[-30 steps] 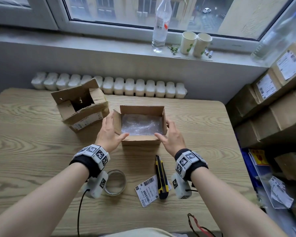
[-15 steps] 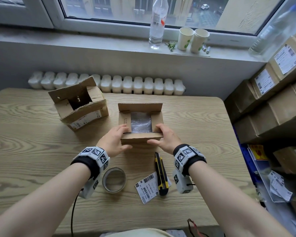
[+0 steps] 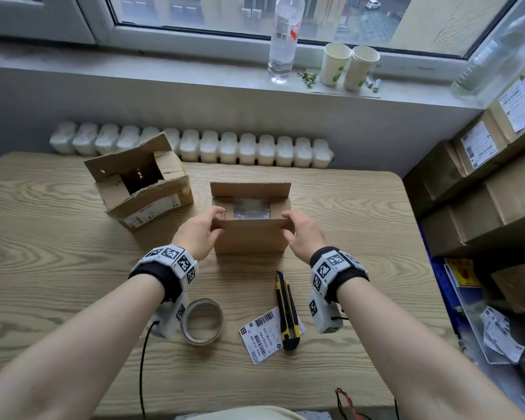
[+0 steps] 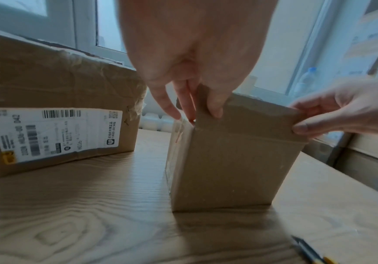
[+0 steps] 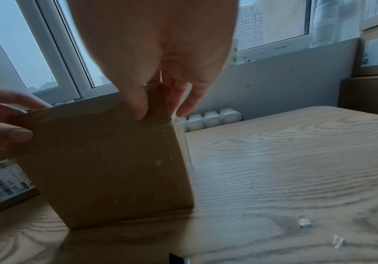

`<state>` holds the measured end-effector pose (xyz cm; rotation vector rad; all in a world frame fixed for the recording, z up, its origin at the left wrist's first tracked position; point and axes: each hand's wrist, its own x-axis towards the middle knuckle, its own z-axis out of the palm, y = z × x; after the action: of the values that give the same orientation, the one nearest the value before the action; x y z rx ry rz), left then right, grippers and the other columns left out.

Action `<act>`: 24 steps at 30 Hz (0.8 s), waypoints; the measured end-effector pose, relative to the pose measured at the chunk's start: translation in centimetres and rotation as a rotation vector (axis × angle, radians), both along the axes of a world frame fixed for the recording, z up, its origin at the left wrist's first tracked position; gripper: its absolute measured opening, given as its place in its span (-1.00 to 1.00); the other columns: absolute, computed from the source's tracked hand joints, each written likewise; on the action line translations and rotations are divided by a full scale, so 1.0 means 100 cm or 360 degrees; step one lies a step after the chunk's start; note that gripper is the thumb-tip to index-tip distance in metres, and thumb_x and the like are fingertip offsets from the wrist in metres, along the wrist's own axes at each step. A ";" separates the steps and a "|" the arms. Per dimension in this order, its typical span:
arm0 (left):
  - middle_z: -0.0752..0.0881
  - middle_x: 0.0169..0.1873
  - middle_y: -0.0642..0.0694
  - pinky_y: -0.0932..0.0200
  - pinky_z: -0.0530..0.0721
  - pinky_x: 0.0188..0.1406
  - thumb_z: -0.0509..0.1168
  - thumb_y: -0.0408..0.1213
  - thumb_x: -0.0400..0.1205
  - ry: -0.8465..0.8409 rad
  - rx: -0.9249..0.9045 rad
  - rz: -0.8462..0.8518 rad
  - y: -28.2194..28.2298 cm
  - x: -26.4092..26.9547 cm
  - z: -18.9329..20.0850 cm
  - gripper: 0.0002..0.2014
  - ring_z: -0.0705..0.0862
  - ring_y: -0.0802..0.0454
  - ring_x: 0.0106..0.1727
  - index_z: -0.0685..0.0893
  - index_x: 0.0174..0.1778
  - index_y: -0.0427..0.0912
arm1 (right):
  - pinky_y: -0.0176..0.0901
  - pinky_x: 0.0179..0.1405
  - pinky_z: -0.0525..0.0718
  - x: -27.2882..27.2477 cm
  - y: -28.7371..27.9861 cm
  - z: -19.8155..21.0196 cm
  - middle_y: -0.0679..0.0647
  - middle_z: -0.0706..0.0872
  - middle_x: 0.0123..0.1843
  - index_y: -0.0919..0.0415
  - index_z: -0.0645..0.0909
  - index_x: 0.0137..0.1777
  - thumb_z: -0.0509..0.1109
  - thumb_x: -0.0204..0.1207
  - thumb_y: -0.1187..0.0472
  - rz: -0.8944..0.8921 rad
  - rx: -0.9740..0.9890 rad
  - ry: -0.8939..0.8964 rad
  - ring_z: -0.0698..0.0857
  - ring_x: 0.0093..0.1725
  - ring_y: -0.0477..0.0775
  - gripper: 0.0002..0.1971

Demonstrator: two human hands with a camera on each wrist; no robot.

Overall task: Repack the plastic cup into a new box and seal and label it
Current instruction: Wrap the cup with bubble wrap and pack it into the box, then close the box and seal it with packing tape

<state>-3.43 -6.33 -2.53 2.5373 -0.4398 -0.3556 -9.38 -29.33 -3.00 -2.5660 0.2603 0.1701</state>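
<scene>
The new cardboard box stands mid-table with its side flaps folded in and its far flap upright. Bubble wrap shows through the gap; the plastic cup itself is hidden. My left hand pinches the left corner of the near flap, and my right hand pinches the right corner. In the left wrist view the left hand has its thumb on the outside of the flap and its fingers behind it, above the box. The right wrist view shows the right hand pinching the box likewise.
The old opened box with its label sits to the left. Near me lie a tape roll, a shipping label and a yellow utility knife. Stacked cartons stand along the right. A bottle and paper cups are on the windowsill.
Both hands left the box's sides. The side flaps went inward, and the hands took the near flap by its corners and raised it over the opening.
</scene>
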 end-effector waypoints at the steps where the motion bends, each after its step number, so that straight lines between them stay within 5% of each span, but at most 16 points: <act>1: 0.71 0.17 -0.05 0.07 0.54 0.14 0.33 -0.25 0.61 0.0008 -0.0007 0.0043 -0.002 0.002 0.000 -0.58 0.65 -0.11 0.12 0.47 0.39 -0.04 | -0.10 0.31 0.46 0.002 0.000 -0.001 0.09 0.56 0.36 0.20 0.45 0.41 0.32 0.58 0.25 -0.0011 0.0004 -0.0018 0.53 0.35 0.11 -0.61; 5: 0.70 0.14 -0.04 0.11 0.52 0.12 0.41 -0.28 0.54 0.0016 -0.0095 0.0158 -0.006 0.008 -0.002 -0.63 0.62 -0.06 0.05 0.58 0.26 -0.03 | -0.14 0.25 0.47 0.007 0.000 -0.004 0.10 0.57 0.33 0.23 0.46 0.39 0.39 0.54 0.24 -0.0068 0.0067 -0.0076 0.56 0.28 0.11 -0.58; 12: 0.57 0.25 -0.03 0.02 0.46 0.32 0.47 -0.18 0.49 -0.0066 0.0024 0.0130 -0.002 0.016 -0.008 -0.80 0.43 0.00 0.35 0.78 0.03 0.00 | -0.01 0.39 0.37 0.013 -0.005 0.000 0.07 0.40 0.45 0.13 0.29 0.52 0.49 0.43 0.01 -0.0156 -0.0249 -0.0044 0.41 0.43 0.09 -0.30; 19: 0.53 0.35 -0.03 0.03 0.43 0.40 0.41 -0.07 0.52 -0.0036 0.0020 0.0104 0.001 0.014 -0.010 -0.77 0.40 0.03 0.40 0.77 0.08 0.06 | 0.04 0.63 -0.13 0.037 0.004 0.015 0.08 -0.06 0.70 0.12 -0.11 0.66 0.61 0.26 0.01 0.0308 -0.0501 -0.0105 -0.05 0.68 0.09 0.13; 24: 0.37 0.42 -0.01 0.01 0.38 0.48 0.42 0.22 0.39 -0.0049 0.0159 0.0031 0.000 0.005 -0.004 -0.49 0.30 0.06 0.48 0.70 0.22 0.08 | 0.02 0.64 -0.14 0.047 0.018 0.013 0.09 0.21 0.61 0.15 0.01 0.64 0.55 0.32 -0.08 0.0279 -0.0448 -0.0148 0.16 0.62 0.08 0.02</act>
<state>-2.89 -6.30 -2.88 2.6455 -0.4179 -0.3395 -4.64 -27.57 -1.73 -2.8675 0.0242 0.0827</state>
